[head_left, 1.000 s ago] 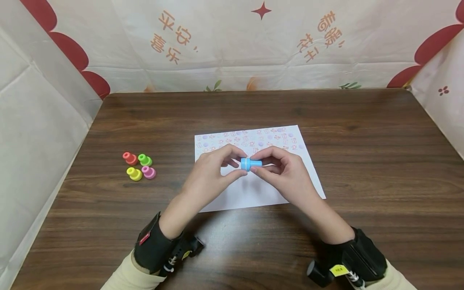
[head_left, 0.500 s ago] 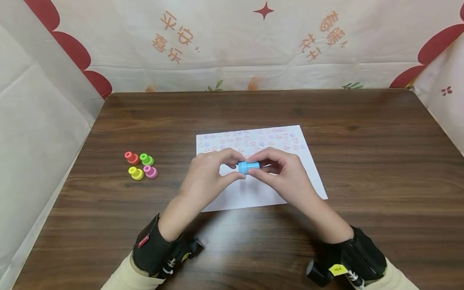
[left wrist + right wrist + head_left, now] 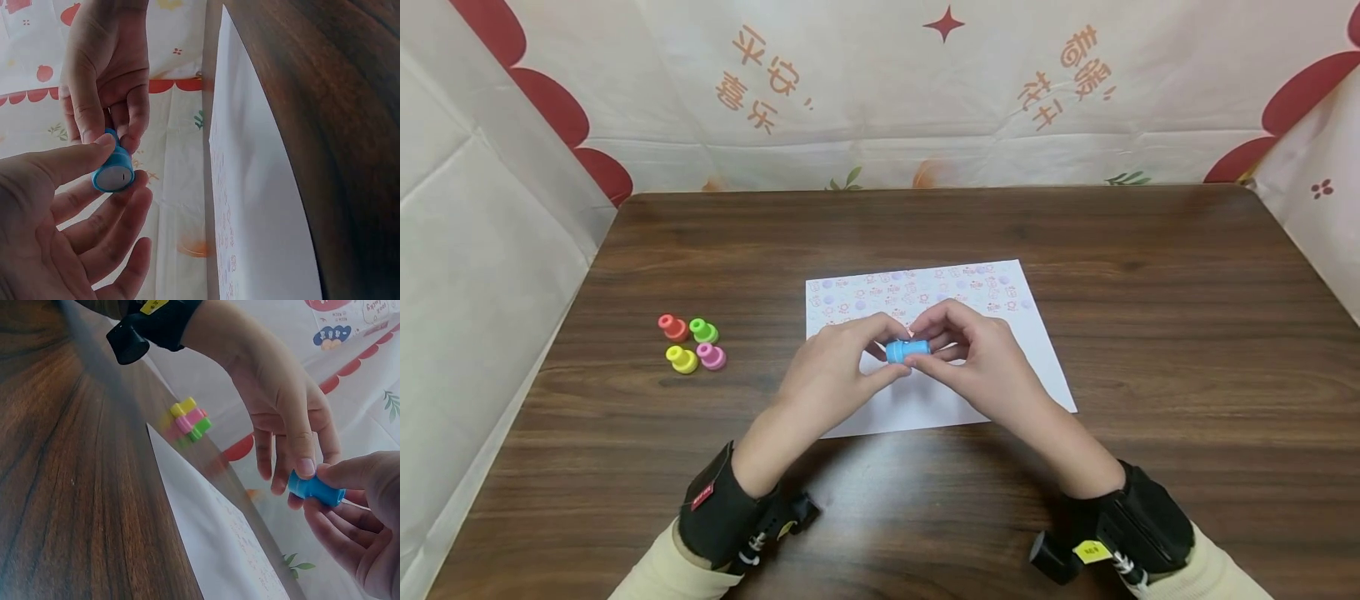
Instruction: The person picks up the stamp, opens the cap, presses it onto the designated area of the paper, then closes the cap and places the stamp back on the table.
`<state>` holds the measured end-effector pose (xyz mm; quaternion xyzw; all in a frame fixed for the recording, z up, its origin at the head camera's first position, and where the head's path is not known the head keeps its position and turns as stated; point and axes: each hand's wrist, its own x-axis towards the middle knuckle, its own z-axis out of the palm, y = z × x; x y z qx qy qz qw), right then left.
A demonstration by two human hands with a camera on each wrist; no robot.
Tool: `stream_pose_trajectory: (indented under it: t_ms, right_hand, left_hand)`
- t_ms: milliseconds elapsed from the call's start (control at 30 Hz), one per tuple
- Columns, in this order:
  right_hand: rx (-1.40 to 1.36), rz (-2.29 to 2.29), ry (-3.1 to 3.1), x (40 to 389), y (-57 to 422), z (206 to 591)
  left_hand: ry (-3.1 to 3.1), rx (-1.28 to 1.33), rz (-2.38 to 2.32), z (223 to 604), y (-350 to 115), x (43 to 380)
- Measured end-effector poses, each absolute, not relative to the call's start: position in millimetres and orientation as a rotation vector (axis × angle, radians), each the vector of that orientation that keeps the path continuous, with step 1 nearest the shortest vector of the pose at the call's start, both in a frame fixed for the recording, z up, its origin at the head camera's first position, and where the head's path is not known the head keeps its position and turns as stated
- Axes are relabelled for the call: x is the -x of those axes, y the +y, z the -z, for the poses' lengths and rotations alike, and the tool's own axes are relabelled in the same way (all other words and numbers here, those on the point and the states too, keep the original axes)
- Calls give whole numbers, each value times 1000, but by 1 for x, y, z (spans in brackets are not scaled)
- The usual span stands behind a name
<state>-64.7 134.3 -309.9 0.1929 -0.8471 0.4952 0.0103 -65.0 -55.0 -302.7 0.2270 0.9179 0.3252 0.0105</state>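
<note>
A small blue stamp (image 3: 907, 351) is held between both hands above the sheet of paper (image 3: 940, 408). My left hand (image 3: 823, 371) pinches its wide end between thumb and fingers. From the other side, my right hand (image 3: 988, 358) grips the narrow handle end. The left wrist view shows the flat round end of the stamp (image 3: 114, 178), pale with a small dark mark, facing the camera. In the right wrist view the blue stamp (image 3: 319, 490) lies sideways, fingers of both hands around it. Rows of red and purple printed marks run along the paper's far part.
Four-cornered cluster at the table's left: a red stamp (image 3: 673, 327), a green stamp (image 3: 703, 330), a yellow stamp (image 3: 681, 359) and a pink stamp (image 3: 711, 356), knobs up. The dark wooden table (image 3: 1187, 333) ends at a printed white cloth (image 3: 880, 92) behind.
The blue stamp has shifted slightly left and toward the body, both hands staying on it. My right hand has moved a little left, with its fingers spread differently around the handle end.
</note>
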Motion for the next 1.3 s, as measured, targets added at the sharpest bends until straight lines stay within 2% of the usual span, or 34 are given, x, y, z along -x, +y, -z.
stream_pose_trajectory:
  t_ms: [333, 700, 967, 1300]
  right_hand:
    - [-597, -1470, -2636, 66, 141, 312]
    - [-488, -1402, -2652, 65, 158, 315]
    - [-452, -1408, -2645, 63, 167, 316]
    - [-446, -1394, -2643, 63, 174, 314]
  left_hand:
    - [2882, -527, -985, 299, -66, 73]
    - [2947, -387, -980, 293, -99, 86]
    - [3033, -283, -735, 291, -117, 92]
    - [3175, -329, -373, 298, -130, 95]
